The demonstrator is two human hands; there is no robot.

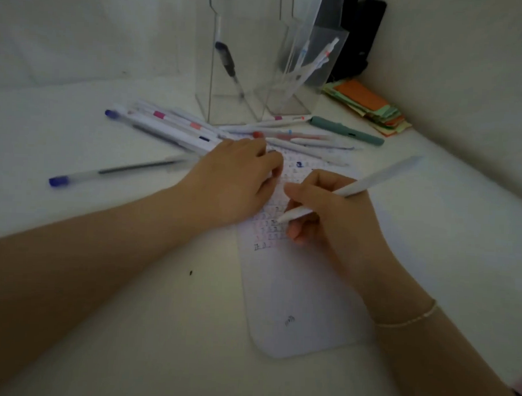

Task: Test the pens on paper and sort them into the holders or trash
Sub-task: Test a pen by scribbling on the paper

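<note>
Standing at the back of the white surface [69, 324], two clear holders catch my eye from here: the left holder [226, 76] has a single dark-gripped pen [227, 60] leaning inside it, and the right holder [301, 74] has several white pens [312, 64] propped against its wall. In front of them a loose pile of pens [179, 128] fans across the surface, with a blue-capped clear pen [114, 172] lying apart on the left and a green pen [346, 131] off to the right, near a stack of colored paper slips [368, 105]. I see the left hand [230, 181] lying with relaxed fingers on the upper part of the sheet of paper [297, 289], holding nothing and pressing the sheet down. Just beside it, the right hand [328, 212] grips a white pen [352, 191] in a writing hold, the tip meeting the paper among rows of small ink marks and the barrel slanting up and to the right. The pen is plain white and smooth, blurred toward its far end. A thin bracelet [407, 319] circles the right wrist.
</note>
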